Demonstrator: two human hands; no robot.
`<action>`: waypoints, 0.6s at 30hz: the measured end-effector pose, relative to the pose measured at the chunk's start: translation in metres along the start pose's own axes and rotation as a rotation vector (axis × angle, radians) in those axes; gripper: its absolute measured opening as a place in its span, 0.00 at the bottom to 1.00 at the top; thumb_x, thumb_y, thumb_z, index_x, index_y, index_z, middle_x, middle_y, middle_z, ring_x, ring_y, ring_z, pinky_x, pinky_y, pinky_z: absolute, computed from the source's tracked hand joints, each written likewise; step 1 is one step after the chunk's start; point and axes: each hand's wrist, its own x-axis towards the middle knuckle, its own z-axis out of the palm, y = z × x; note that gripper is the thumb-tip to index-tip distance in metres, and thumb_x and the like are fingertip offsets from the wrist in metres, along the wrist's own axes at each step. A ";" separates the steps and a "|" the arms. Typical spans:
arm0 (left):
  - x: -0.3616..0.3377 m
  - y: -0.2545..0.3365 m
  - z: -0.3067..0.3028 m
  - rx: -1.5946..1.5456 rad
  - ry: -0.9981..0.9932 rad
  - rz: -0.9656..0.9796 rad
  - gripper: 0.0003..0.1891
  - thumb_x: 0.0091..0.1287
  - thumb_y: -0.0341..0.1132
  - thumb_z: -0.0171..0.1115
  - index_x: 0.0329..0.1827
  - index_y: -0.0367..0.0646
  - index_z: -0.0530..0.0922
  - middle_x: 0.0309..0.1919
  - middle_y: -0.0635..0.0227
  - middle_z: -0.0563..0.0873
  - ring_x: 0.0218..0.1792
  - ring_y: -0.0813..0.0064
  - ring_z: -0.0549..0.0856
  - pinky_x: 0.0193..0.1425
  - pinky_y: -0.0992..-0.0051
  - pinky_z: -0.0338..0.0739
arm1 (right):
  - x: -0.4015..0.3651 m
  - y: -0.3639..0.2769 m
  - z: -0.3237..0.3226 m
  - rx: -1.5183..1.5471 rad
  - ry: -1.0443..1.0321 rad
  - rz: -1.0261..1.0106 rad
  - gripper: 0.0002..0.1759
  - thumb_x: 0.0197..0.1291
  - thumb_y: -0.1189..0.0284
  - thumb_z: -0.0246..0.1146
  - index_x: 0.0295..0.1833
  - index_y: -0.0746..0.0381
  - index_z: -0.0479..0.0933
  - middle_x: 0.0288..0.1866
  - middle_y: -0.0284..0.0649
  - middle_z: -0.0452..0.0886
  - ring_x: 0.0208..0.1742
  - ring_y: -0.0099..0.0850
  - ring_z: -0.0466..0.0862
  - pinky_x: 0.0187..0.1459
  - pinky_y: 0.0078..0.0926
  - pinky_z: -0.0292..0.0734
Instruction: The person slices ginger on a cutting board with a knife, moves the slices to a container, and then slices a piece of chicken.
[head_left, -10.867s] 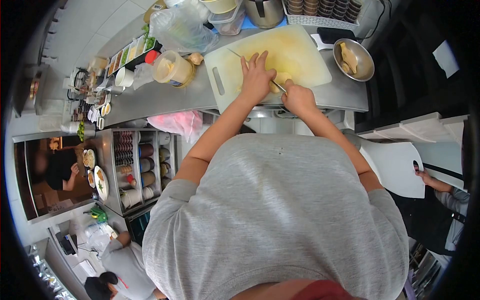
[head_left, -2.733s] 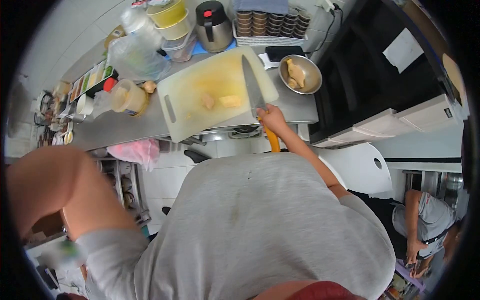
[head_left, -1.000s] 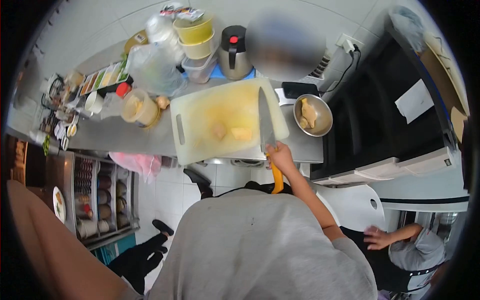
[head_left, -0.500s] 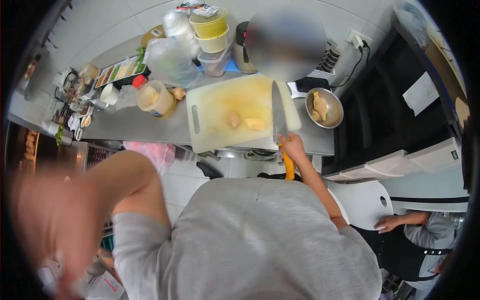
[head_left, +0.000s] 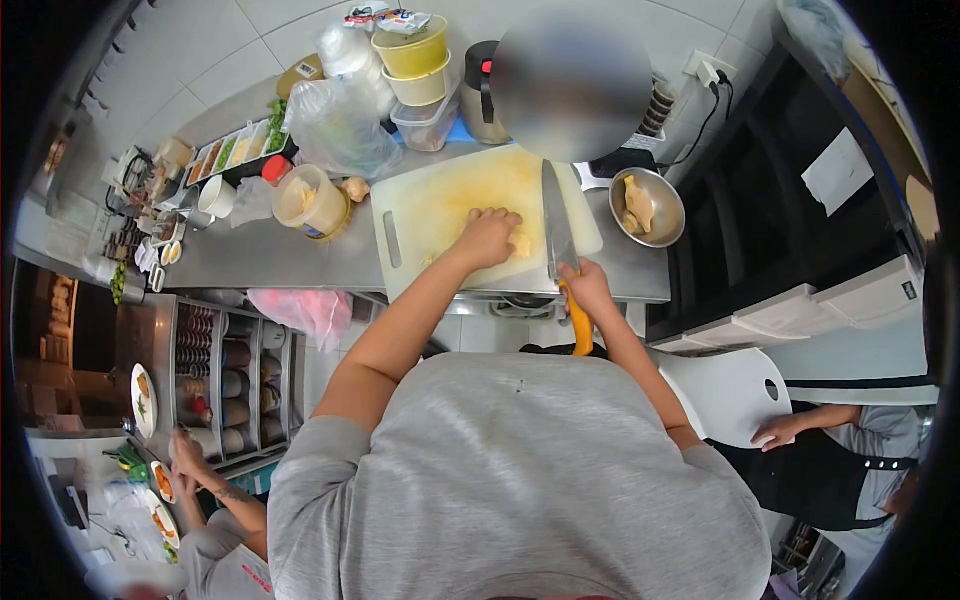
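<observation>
A white cutting board (head_left: 440, 200) stained yellow lies on the steel counter (head_left: 260, 260). My left hand (head_left: 487, 236) rests on the board, covering the pale food pieces, with one yellow chunk (head_left: 521, 245) showing beside its fingers. Whether the hand grips the pieces is hidden. My right hand (head_left: 587, 288) holds a large knife (head_left: 556, 225) by its yellow handle at the counter's front edge. The blade lies flat on the board, pointing away from me, just right of my left hand.
A steel bowl (head_left: 650, 207) with food pieces stands right of the board. A plastic tub (head_left: 310, 200), bags, stacked containers and a thermos crowd the back and left. Another person's hand (head_left: 778, 432) rests on a white board at lower right. Someone else works at lower left.
My left arm came down from the raised, blurred position at left and its hand landed on the food pieces on the board. The right hand and knife stayed almost still.
</observation>
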 end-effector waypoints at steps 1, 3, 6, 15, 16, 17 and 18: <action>0.003 -0.001 0.000 0.026 -0.021 -0.022 0.23 0.53 0.39 0.67 0.53 0.46 0.78 0.49 0.62 0.81 0.55 0.60 0.76 0.59 0.59 0.63 | 0.000 -0.001 0.000 0.002 0.001 0.004 0.14 0.64 0.66 0.59 0.41 0.68 0.75 0.16 0.39 0.74 0.12 0.30 0.76 0.15 0.30 0.73; 0.011 -0.005 -0.005 -0.017 -0.160 -0.059 0.21 0.52 0.40 0.67 0.50 0.46 0.79 0.49 0.62 0.81 0.54 0.61 0.77 0.57 0.59 0.65 | -0.001 -0.001 0.000 0.007 0.001 0.008 0.14 0.64 0.65 0.59 0.41 0.68 0.75 0.16 0.39 0.74 0.12 0.30 0.76 0.15 0.30 0.73; 0.015 -0.007 -0.012 -0.061 -0.257 -0.082 0.18 0.51 0.41 0.68 0.45 0.47 0.80 0.47 0.62 0.81 0.51 0.61 0.78 0.54 0.59 0.67 | 0.001 0.001 0.000 0.018 -0.003 0.014 0.13 0.64 0.66 0.59 0.41 0.67 0.75 0.17 0.38 0.74 0.12 0.30 0.75 0.15 0.29 0.72; 0.000 -0.013 -0.018 0.007 0.115 0.162 0.19 0.47 0.43 0.74 0.41 0.48 0.82 0.45 0.66 0.81 0.51 0.66 0.77 0.58 0.62 0.62 | 0.001 0.002 -0.001 0.015 -0.013 0.027 0.15 0.64 0.65 0.59 0.39 0.68 0.73 0.17 0.39 0.74 0.12 0.30 0.75 0.15 0.30 0.72; -0.005 -0.017 -0.016 0.042 0.097 0.185 0.20 0.47 0.43 0.74 0.42 0.49 0.82 0.45 0.66 0.81 0.51 0.66 0.77 0.59 0.62 0.61 | 0.000 0.000 -0.001 0.018 -0.014 0.027 0.15 0.64 0.65 0.60 0.39 0.68 0.73 0.17 0.38 0.74 0.12 0.29 0.75 0.15 0.29 0.72; -0.011 -0.021 -0.013 0.013 0.103 0.177 0.21 0.47 0.44 0.74 0.43 0.49 0.82 0.46 0.65 0.81 0.52 0.66 0.77 0.59 0.62 0.61 | -0.001 -0.002 -0.001 0.021 -0.014 0.026 0.15 0.64 0.65 0.60 0.39 0.68 0.73 0.17 0.38 0.73 0.12 0.28 0.75 0.14 0.29 0.72; -0.017 -0.024 -0.015 -0.015 0.111 0.171 0.21 0.48 0.45 0.74 0.44 0.49 0.82 0.47 0.64 0.81 0.52 0.65 0.78 0.58 0.61 0.61 | -0.002 -0.005 -0.002 -0.005 -0.017 0.024 0.15 0.63 0.64 0.60 0.40 0.68 0.73 0.18 0.40 0.75 0.14 0.31 0.77 0.17 0.31 0.73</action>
